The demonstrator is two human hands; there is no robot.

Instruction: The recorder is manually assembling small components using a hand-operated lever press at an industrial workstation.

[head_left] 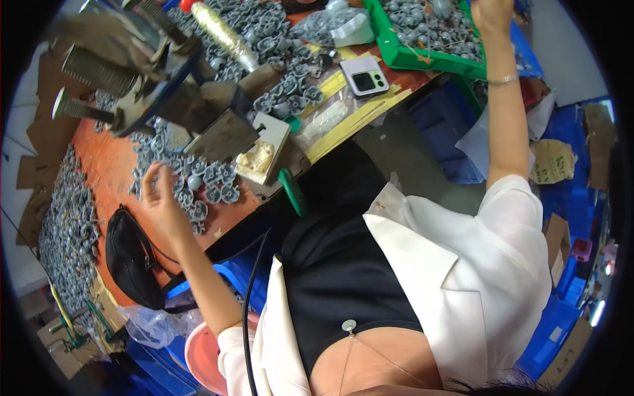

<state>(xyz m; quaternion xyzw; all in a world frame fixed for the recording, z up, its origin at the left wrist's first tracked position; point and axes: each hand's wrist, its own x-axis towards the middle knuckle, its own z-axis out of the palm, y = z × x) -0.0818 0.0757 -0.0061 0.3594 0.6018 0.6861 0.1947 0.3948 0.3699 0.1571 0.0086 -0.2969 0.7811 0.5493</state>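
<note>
My left hand reaches over the orange-red tabletop, beside a loose pile of small grey moulded plastic parts. Its fingers are apart, and I see nothing held between them. At the top right, my right hand is over the rim of a green crate full of grey rounded parts. The picture's upper edge cuts off its fingers, so what they do is hidden. Between the hands stands a metal bench press or fixture with large threaded bolts, next to a white block bearing a cream-coloured piece.
A phone lies near the table edge, by a gold-wrapped rod with a red end. A black bag sits left of my left forearm. A green handle juts out at the table's front. Blue bins stand at right.
</note>
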